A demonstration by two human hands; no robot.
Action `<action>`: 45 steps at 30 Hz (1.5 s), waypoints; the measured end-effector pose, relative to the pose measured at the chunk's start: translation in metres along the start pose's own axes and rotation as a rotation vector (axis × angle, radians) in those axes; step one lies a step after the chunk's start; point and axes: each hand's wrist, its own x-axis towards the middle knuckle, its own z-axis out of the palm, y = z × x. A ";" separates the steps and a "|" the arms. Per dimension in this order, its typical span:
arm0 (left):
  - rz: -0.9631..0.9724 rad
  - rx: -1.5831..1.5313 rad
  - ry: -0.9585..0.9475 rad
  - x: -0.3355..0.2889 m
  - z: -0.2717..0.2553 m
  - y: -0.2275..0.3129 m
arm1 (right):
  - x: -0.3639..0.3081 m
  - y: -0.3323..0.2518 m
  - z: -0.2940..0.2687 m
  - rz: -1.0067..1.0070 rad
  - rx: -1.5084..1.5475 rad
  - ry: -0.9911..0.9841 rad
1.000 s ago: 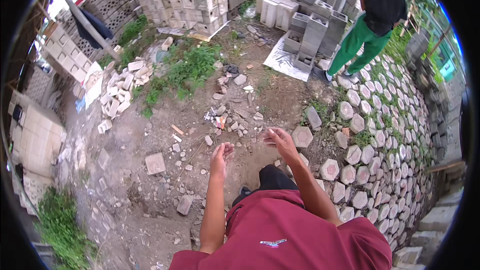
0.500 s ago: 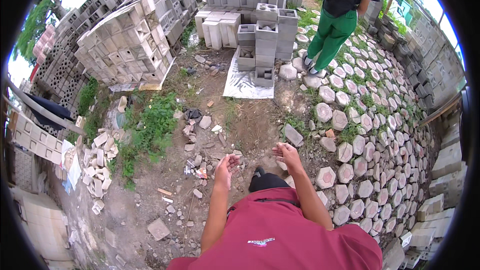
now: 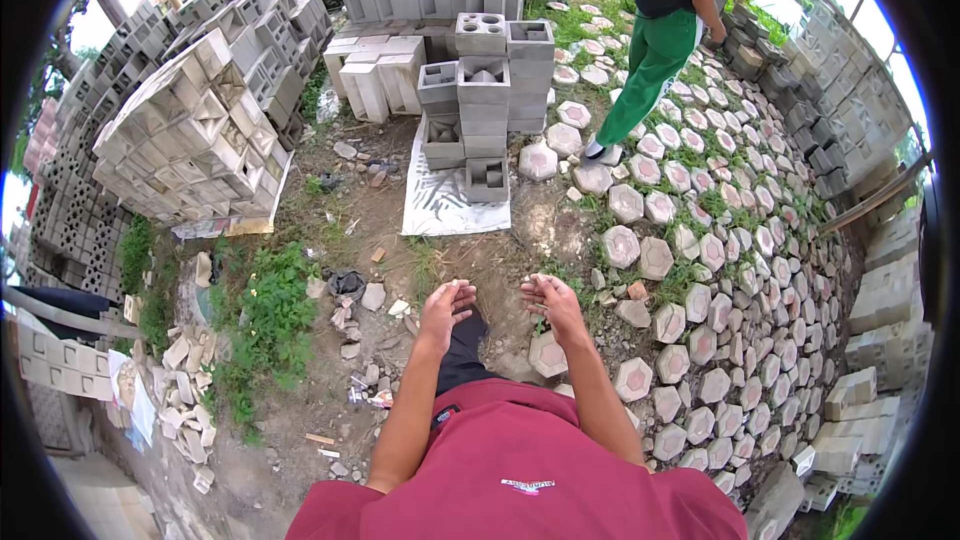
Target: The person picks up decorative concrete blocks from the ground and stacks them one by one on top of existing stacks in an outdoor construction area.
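Both of my hands are held out in front of my dark red shirt, above a dirt path, touching nothing. My left hand [image 3: 445,315] has its fingers loosely curled and apart, with nothing in it. A short gap to its right is my right hand [image 3: 553,304], palm turned inward, its fingers bent but apart and bare. Ahead of them a stack of grey hollow concrete blocks [image 3: 485,125] stands on a white sheet [image 3: 420,205]. One of the lower blocks sits at the stack's front edge.
Hexagonal paving stones [image 3: 672,363] with grass between them cover the right side. A person in green trousers [image 3: 655,65] stands on them. Decorative blocks [image 3: 190,135] are piled at the left, behind green weeds [image 3: 275,310] and rubble [image 3: 185,390]. More block walls [image 3: 850,105] line the right.
The block stack is nearer and further left in view as I move forward. My hands have come a little closer together, and the person ahead has taken a step.
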 end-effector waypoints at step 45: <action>-0.464 0.140 0.531 0.901 -0.014 0.221 | 0.939 -0.192 -0.010 0.533 -0.220 0.313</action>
